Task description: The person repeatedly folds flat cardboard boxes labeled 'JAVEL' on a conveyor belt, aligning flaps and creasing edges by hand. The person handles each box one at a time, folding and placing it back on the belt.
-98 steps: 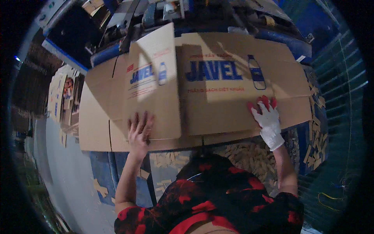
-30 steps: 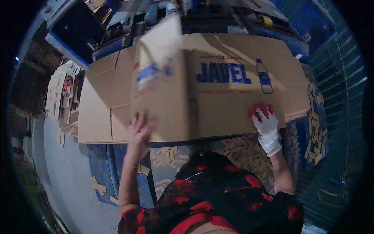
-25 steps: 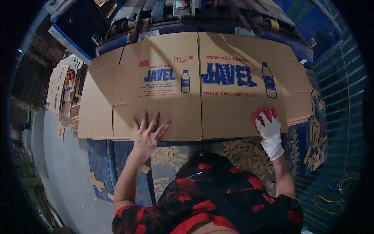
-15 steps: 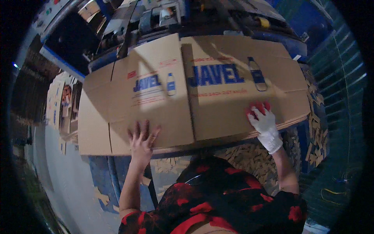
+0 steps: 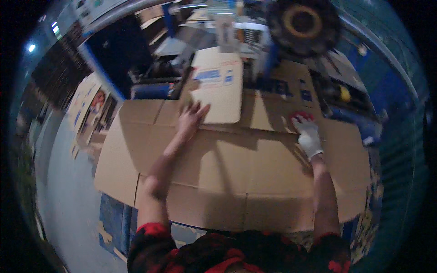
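Note:
A printed cardboard box blank (image 5: 219,107) with blue and red print lies pushed forward, its far part under the machine. Its left panel is raised a little and looks pale in the light; the right part is in shadow. My bare left hand (image 5: 193,119) rests on the near left corner of that panel, fingers apart. On the right part of the blank lies my right hand (image 5: 308,136), in a white glove with red fingertips, its fingers stretched forward. Beneath both arms spreads a plain brown cardboard sheet (image 5: 214,159) with crease lines and slots.
A machine with a dark round wheel (image 5: 302,22) and metal parts (image 5: 225,32) stands at the far side. To its left is a dark blue panel (image 5: 118,54). Stacked cardboard (image 5: 86,107) stands at the far left. Cardboard scraps (image 5: 364,232) lie at the lower right.
Both hands have moved forward, and the printed blank has slid away from me toward the machine. The plain sheet beneath is now exposed. The head view has also shifted, bringing the wheel into sight.

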`<state>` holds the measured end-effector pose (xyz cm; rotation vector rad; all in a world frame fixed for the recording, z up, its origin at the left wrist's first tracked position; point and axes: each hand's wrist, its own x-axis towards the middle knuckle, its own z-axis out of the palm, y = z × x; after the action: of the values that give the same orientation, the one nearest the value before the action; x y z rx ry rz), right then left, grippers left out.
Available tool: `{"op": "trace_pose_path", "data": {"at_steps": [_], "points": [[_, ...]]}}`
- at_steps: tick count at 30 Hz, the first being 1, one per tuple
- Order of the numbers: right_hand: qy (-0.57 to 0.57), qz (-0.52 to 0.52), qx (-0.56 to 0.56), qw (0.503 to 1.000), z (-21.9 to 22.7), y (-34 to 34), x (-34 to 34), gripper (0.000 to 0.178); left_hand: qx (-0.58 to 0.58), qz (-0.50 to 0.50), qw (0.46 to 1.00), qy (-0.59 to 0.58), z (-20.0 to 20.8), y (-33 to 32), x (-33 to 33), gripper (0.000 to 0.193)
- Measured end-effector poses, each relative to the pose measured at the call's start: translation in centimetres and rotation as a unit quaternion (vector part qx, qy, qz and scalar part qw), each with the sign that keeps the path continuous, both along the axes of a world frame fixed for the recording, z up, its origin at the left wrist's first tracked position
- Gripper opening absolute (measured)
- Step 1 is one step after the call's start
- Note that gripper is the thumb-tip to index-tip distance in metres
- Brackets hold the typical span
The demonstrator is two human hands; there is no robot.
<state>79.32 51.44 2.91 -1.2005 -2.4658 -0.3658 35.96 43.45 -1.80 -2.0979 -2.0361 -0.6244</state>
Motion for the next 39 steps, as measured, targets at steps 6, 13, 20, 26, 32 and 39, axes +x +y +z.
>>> {"op": "trace_pose_path", "data": {"at_steps": [6,13,20,26,32,39], "points": [[-0.033,-0.062,0.034,0.997,0.5,7.9,2.6,0.068,0.020,0.144,0.988,0.056,-0.1,1.9,-4.0,0.051],[-0.086,-0.321,0.030,0.943,-1.8,-10.3,22.1,0.065,0.038,0.559,0.815,0.145,1.4,-25.7,-19.0,0.053],[-0.046,-0.480,-0.021,0.876,-3.4,-24.8,28.0,0.076,-0.176,0.492,0.849,-0.075,0.2,-37.6,-25.4,0.066],[0.535,-0.504,-0.117,0.668,-3.4,-31.7,24.6,0.066,-0.084,0.411,0.907,-0.034,-3.5,-39.4,-27.8,0.068],[0.772,-0.333,-0.066,0.537,-6.6,-30.9,27.4,0.057,-0.030,0.445,0.833,-0.329,-3.6,-40.6,-35.8,0.050],[0.837,-0.104,-0.026,0.536,1.5,-32.5,22.2,0.055,0.098,0.202,0.833,-0.506,6.5,-39.9,-29.2,0.027]]}}
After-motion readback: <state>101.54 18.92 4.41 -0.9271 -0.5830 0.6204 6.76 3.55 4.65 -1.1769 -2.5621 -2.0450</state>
